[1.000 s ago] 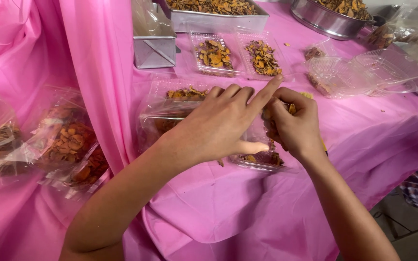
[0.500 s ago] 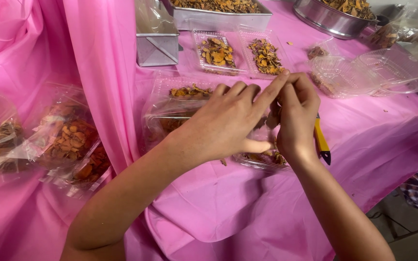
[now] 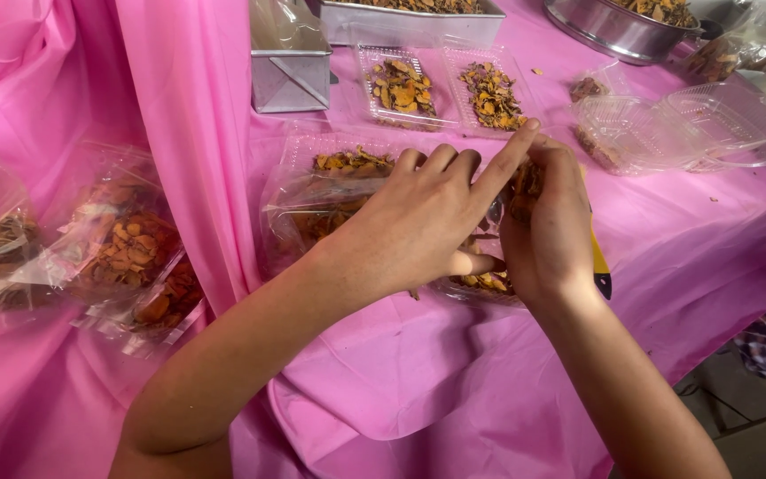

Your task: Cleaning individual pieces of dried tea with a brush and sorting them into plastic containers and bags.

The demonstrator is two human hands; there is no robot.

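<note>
My left hand [image 3: 418, 222] lies flat over a clear plastic clamshell box [image 3: 312, 208] of dried orange-brown slices, its forefinger stretched toward the right hand. My right hand [image 3: 547, 222] is cupped around a clump of the dried slices [image 3: 525, 182] above the box's right end. More slices [image 3: 485, 282] show in the box under both hands. A yellow-handled tool [image 3: 597, 263] lies on the pink cloth, partly hidden behind my right wrist.
Two open trays of slices [image 3: 441, 89] lie beyond the hands, with metal tins [image 3: 290, 75] and a steel bowl [image 3: 613, 27] at the back. Empty clear clamshells [image 3: 684, 129] sit at the right. Sealed bags of slices [image 3: 117, 257] rest at the left. The table edge drops away at the right.
The right hand has turned and cupped a clump of slices higher, next to the left forefinger. The left hand has stayed on the box. The view has shifted slightly.
</note>
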